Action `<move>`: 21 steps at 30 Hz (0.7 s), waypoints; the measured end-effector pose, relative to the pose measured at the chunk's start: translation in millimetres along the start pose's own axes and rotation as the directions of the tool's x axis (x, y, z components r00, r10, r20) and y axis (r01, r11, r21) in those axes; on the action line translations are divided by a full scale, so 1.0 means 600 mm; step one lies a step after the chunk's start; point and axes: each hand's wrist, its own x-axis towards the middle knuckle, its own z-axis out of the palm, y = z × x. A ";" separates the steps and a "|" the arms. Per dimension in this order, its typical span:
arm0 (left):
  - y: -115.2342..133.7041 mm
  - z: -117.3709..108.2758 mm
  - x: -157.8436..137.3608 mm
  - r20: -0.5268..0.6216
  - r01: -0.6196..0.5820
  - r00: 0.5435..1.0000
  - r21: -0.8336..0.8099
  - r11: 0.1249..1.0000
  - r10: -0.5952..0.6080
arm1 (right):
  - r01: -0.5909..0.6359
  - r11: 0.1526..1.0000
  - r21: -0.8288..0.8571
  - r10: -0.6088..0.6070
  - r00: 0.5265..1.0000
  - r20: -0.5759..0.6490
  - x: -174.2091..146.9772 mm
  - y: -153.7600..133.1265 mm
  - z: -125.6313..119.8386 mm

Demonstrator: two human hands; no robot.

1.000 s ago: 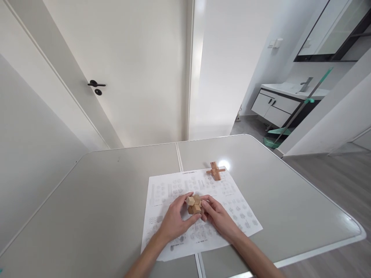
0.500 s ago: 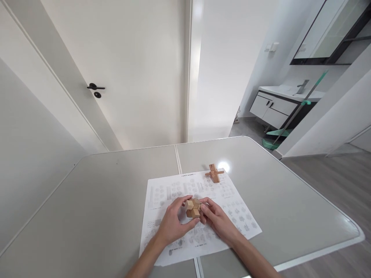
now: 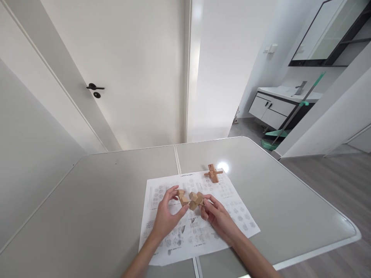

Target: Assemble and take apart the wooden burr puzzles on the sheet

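Note:
Light wooden puzzle blocks are in both hands, above a printed sheet. My left hand pinches one part of the wooden puzzle between thumb and fingers. Another part, a cluster of wooden puzzle blocks, is gripped by my right hand at its right side. A narrow gap shows between the two parts at the top; whether they touch lower down I cannot tell. Farther back, a darker, cross-shaped wooden puzzle rests on the sheet's upper right edge.
The grey table has a pale seam and a light rim. Behind it stands a white door with a black handle. At the right are a washbasin cabinet and a green broom and dustpan.
The wooden puzzle, one compact cluster before, is now in two parts. My left hand has moved left with one part, while my right hand keeps the other.

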 end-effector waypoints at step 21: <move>-0.080 -0.039 0.030 -0.404 0.161 0.887 0.724 0.671 0.223 | -0.003 1.000 0.000 0.003 1.000 -0.024 0.003 0.007 -0.010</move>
